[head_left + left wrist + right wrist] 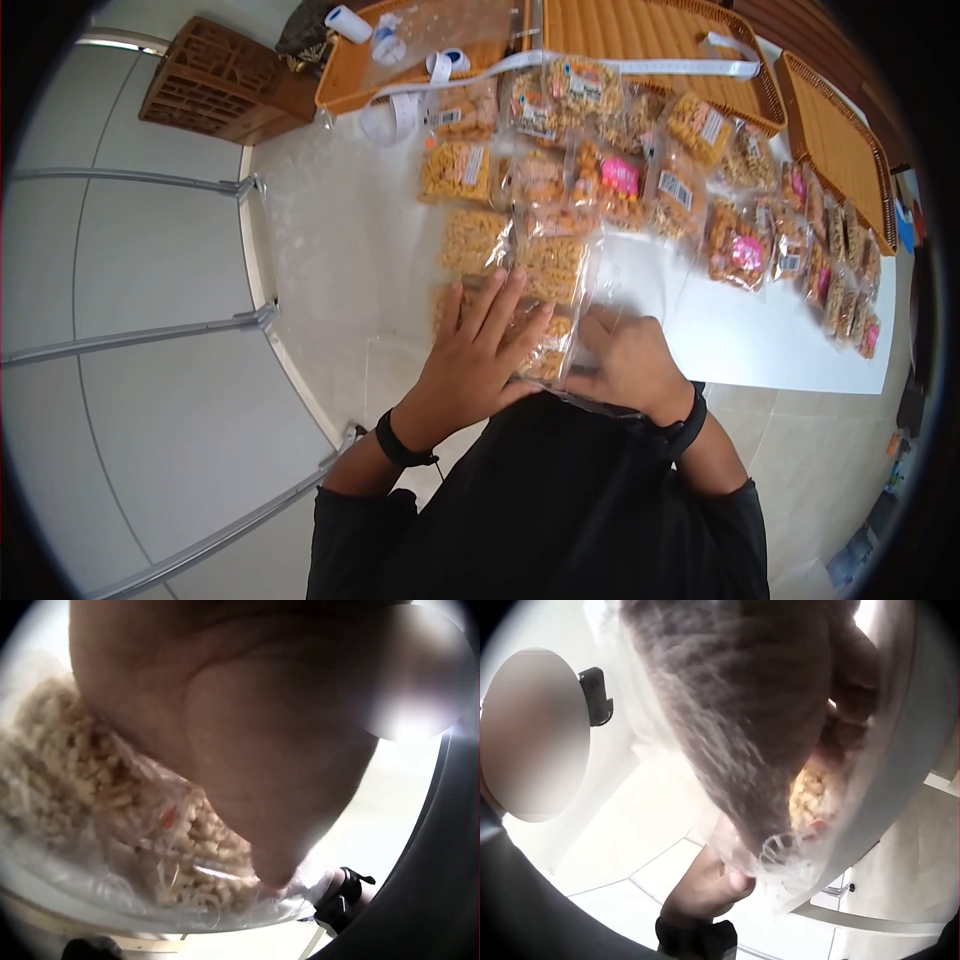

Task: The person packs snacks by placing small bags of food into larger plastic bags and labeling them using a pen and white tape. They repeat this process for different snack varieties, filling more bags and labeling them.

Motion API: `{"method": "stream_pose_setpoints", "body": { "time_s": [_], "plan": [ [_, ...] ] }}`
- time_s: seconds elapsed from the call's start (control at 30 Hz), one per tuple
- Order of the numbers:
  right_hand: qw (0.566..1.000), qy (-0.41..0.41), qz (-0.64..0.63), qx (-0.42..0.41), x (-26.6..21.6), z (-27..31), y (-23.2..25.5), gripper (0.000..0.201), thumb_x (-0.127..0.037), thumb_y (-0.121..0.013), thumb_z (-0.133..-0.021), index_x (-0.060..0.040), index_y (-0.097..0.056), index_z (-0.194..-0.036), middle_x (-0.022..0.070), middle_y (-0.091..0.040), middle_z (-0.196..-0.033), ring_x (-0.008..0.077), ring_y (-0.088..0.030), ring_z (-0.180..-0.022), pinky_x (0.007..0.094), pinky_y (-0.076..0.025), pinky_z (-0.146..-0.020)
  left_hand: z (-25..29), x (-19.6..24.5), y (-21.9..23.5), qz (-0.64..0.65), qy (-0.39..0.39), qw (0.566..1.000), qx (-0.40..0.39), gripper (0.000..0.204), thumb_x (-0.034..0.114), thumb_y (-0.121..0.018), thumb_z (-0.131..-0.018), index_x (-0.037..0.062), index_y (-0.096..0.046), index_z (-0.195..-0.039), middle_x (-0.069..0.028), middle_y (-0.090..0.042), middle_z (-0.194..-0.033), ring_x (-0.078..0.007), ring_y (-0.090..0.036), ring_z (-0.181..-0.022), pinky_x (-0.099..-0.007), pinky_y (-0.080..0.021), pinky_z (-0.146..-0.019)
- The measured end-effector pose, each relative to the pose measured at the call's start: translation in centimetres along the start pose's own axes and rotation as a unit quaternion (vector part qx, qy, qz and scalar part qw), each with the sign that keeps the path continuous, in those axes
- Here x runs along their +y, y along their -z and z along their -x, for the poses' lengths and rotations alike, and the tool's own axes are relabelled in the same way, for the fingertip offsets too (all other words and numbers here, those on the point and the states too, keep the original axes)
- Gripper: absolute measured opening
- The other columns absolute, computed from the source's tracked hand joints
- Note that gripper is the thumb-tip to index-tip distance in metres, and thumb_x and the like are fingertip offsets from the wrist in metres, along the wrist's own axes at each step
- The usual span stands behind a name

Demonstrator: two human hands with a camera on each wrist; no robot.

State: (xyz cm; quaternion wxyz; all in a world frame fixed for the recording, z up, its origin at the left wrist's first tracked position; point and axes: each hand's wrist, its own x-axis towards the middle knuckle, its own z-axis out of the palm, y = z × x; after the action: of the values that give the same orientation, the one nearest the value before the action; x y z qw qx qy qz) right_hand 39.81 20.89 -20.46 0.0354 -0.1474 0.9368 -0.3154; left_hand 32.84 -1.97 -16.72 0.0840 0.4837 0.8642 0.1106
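My left hand [490,345] lies with spread fingers on a large clear plastic bag [592,280] that holds several packets of yellow, crunchy-looking snack pieces [550,258]. Through the film, more snack pieces [82,750] show beside the left palm in the left wrist view. On the bag's near right side, my right hand [640,365] has its fingers curled at the plastic, its fingertips blurred. Clear film [780,862] covers much of that hand in the right wrist view, with yellow snack pieces [810,796] beyond the fingers.
Loose snack packets [460,172] lie beyond the bag, some with pink labels [622,175]. More packets [845,250] stand in rows at right on a white sheet [780,345]. Wicker trays [650,40], label rolls [348,22] and a wooden box [225,85] sit around the far side.
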Motion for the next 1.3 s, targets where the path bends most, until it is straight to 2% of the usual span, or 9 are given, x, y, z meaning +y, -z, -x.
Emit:
{"method": "stream_pose_setpoints", "body": {
  "time_s": [0.2,0.4,0.73,0.83,0.87,0.97,1.1,1.17,1.3],
  "plan": [
    [0.999,-0.014,0.025,0.019,0.2,0.2,-1.2,0.059,-0.046,-0.077,-0.075,0.0016,-0.063,-0.107,0.0155,-0.066,-0.098,0.0309,-0.068,-0.075,0.0419,-0.052,-0.061,0.5,0.2,-2.2,-0.060,0.009,0.998,0.031,0.079,0.036,-0.077,-0.076,0.0117,-0.047,-0.145,-0.0205,-0.034,-0.157,-0.0391,-0.031,-0.146,-0.0670,-0.023,-0.111],
    [0.999,-0.008,0.043,-0.021,-0.1,0.1,-0.2,0.060,-0.047,-0.078,-0.075,0.0011,-0.062,-0.107,0.0152,-0.065,-0.100,0.0304,-0.068,-0.076,0.0410,-0.052,-0.062,0.3,0.1,-1.2,-0.023,0.005,1.000,0.017,0.077,0.043,-0.075,-0.079,0.0137,-0.048,-0.145,-0.0180,-0.037,-0.157,-0.0352,-0.031,-0.147,-0.0651,-0.022,-0.113],
    [0.999,-0.012,0.033,-0.031,-0.4,0.5,0.3,0.063,-0.047,-0.079,-0.073,-0.0011,-0.063,-0.112,0.0154,-0.064,-0.107,0.0332,-0.068,-0.081,0.0433,-0.054,-0.068,0.5,-0.5,2.3,0.092,-0.030,0.995,-0.027,0.078,0.045,-0.077,-0.079,0.0062,-0.050,-0.141,-0.0242,-0.033,-0.156,-0.0437,-0.032,-0.144,-0.0629,-0.023,-0.114],
    [1.000,0.012,-0.025,-0.007,0.1,0.5,0.8,0.056,-0.045,-0.081,-0.073,-0.0024,-0.063,-0.104,0.0136,-0.065,-0.098,0.0339,-0.067,-0.077,0.0424,-0.054,-0.068,0.1,-2.4,6.9,0.114,0.005,0.993,0.009,0.071,0.039,-0.077,-0.081,0.0061,-0.051,-0.138,-0.0259,-0.036,-0.152,-0.0426,-0.035,-0.141,-0.0608,-0.028,-0.112],
    [0.997,0.026,-0.069,0.006,1.3,0.8,0.2,0.052,-0.043,-0.082,-0.073,-0.0028,-0.062,-0.099,0.0130,-0.065,-0.094,0.0337,-0.066,-0.075,0.0418,-0.053,-0.067,-0.6,-3.1,8.5,0.092,0.015,0.994,0.058,0.059,0.031,-0.076,-0.084,0.0051,-0.054,-0.132,-0.0241,-0.044,-0.143,-0.0399,-0.043,-0.135,-0.0493,-0.036,-0.109],
    [0.974,-0.018,-0.225,-0.012,2.6,1.8,1.4,0.037,-0.027,-0.084,-0.074,-0.0039,-0.060,-0.092,0.0105,-0.063,-0.087,0.0295,-0.064,-0.075,0.0367,-0.052,-0.066,-2.3,-8.0,10.5,0.118,0.039,0.984,0.125,0.043,0.022,-0.072,-0.088,0.0031,-0.059,-0.124,-0.0200,-0.059,-0.127,-0.0307,-0.058,-0.119,-0.0368,-0.047,-0.097],
    [0.947,-0.041,-0.315,0.043,3.1,3.6,2.2,0.026,-0.016,-0.079,-0.079,-0.0025,-0.059,-0.090,0.0100,-0.063,-0.088,0.0231,-0.065,-0.075,0.0302,-0.053,-0.067,-8.0,-14.6,13.0,0.328,0.200,0.914,0.127,0.015,0.015,-0.066,-0.092,0.0011,-0.065,-0.098,-0.0053,-0.068,-0.085,-0.0158,-0.065,-0.082,-0.0309,-0.051,-0.071],
    [0.937,-0.052,-0.330,0.103,2.8,4.5,2.3,0.023,-0.011,-0.077,-0.080,-0.0016,-0.059,-0.090,0.0099,-0.062,-0.086,0.0204,-0.064,-0.074,0.0287,-0.053,-0.066,-11.0,-16.9,12.3,0.327,0.180,0.913,0.163,0.010,0.012,-0.066,-0.090,0.0033,-0.066,-0.096,-0.0066,-0.068,-0.083,-0.0217,-0.066,-0.082,-0.0347,-0.051,-0.072],
    [0.921,-0.120,-0.284,0.237,2.0,6.6,2.4,0.016,-0.004,-0.072,-0.078,-0.0014,-0.059,-0.085,0.0091,-0.060,-0.080,0.0169,-0.060,-0.068,0.0277,-0.049,-0.062,-16.1,-21.1,8.6,0.024,0.070,0.974,0.212,0.018,0.002,-0.062,-0.084,0.0062,-0.068,-0.099,-0.0126,-0.070,-0.090,-0.0311,-0.067,-0.089,-0.0411,-0.053,-0.077]
  ]
}}
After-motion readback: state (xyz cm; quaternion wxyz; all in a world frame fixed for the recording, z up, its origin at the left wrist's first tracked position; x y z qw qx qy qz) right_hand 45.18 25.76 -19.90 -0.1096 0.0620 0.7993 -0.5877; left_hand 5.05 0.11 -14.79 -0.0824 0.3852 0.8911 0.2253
